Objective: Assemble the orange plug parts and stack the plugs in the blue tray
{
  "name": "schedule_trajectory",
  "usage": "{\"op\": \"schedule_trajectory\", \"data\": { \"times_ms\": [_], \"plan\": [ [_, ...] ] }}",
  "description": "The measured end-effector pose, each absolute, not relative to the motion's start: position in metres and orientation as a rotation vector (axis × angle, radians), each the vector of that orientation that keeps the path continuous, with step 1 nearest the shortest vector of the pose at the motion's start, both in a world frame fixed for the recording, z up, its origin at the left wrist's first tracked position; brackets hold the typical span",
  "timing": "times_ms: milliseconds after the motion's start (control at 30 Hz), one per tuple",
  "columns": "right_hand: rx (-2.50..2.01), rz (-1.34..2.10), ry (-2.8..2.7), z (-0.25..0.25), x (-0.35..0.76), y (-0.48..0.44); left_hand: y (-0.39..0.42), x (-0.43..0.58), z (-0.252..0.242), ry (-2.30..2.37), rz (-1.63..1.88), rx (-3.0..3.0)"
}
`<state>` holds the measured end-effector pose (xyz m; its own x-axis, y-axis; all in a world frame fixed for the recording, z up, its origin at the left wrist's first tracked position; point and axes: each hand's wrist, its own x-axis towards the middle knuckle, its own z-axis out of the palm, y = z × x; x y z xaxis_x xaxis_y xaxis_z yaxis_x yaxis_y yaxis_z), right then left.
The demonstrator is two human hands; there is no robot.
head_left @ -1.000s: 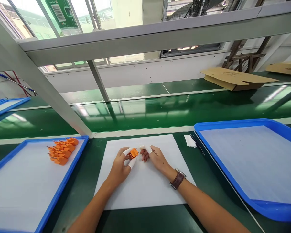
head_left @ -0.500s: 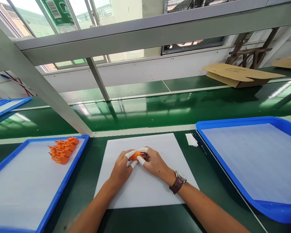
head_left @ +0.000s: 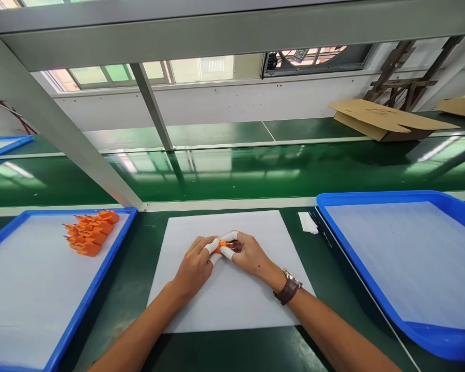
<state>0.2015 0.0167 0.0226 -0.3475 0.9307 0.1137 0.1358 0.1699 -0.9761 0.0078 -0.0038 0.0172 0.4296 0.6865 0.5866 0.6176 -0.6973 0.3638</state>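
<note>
Two hands [head_left: 221,256] pinch one orange part [head_left: 219,246]; two blue trays [head_left: 395,197].

Small orange plastic part [head_left: 219,246], mostly hidden, pinched between fingertips of both hands; 12 o'clock of white sheet centre.

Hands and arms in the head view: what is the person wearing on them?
Both forearms are bare, with no sleeves in view. The left hand and right hand have white finger cots on the fingertips near the grip. The right wrist carries a wristwatch with a brown strap and a metal case.
</note>
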Motion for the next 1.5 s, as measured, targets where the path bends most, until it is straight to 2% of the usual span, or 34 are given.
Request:
{"op": "schedule_trajectory", "data": {
  "times_ms": [1000, 1133, 1233, 1367, 1500],
  "plan": [
    [-1.078, 1.374, -1.522, 0.025, 0.199, 0.018, -0.007, 0.015, 0.019, 1.232, 1.144, 2.554],
    [-1.025, 1.459, -1.378, 0.026, 0.202, 0.021, -0.006, 0.010, 0.021, 1.330, 1.177, 2.294],
    [-1.027, 1.467, -1.265, 0.028, 0.202, 0.020, -0.005, 0.006, 0.026, 1.398, 1.202, 1.864],
    [-1.024, 1.470, -1.247, 0.029, 0.202, 0.019, 0.000, 0.000, 0.037, 1.223, 1.203, 1.119],
    [-1.032, 1.422, -1.336, 0.028, 0.203, 0.018, 0.005, -0.004, 0.045, 1.057, 1.266, 0.875]
  ]
}}
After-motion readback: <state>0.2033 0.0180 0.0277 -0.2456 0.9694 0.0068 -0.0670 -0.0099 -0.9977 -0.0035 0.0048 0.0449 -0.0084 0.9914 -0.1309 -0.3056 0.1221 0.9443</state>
